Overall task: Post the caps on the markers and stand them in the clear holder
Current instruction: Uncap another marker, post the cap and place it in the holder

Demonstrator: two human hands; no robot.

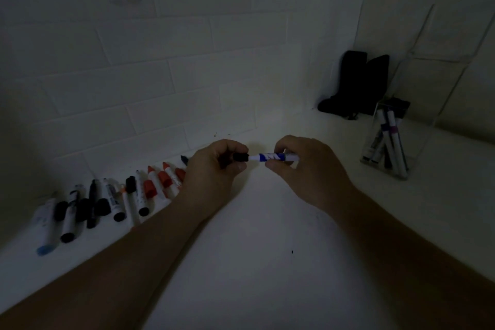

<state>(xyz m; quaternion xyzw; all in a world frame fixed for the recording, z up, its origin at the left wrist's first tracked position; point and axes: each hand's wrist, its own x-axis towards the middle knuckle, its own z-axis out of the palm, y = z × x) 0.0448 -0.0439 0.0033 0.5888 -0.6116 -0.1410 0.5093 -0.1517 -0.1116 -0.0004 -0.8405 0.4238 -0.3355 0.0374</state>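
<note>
A blue-and-white marker (269,157) lies level between my two hands above the white counter. My right hand (302,166) pinches its barrel. My left hand (214,169) pinches a dark cap (240,157) that touches the marker's left end. At the right stands the clear holder (387,139) with several white markers leaning inside it. To the left, a row of loose markers and caps (112,201) runs along the wall: black ones, red ones (160,182) and a blue-ended one (47,246).
A black pouch (353,86) leans in the corner behind the holder. White brick walls close the counter at the back and right. The scene is dim. A small dark speck (292,251) lies on the counter between my forearms.
</note>
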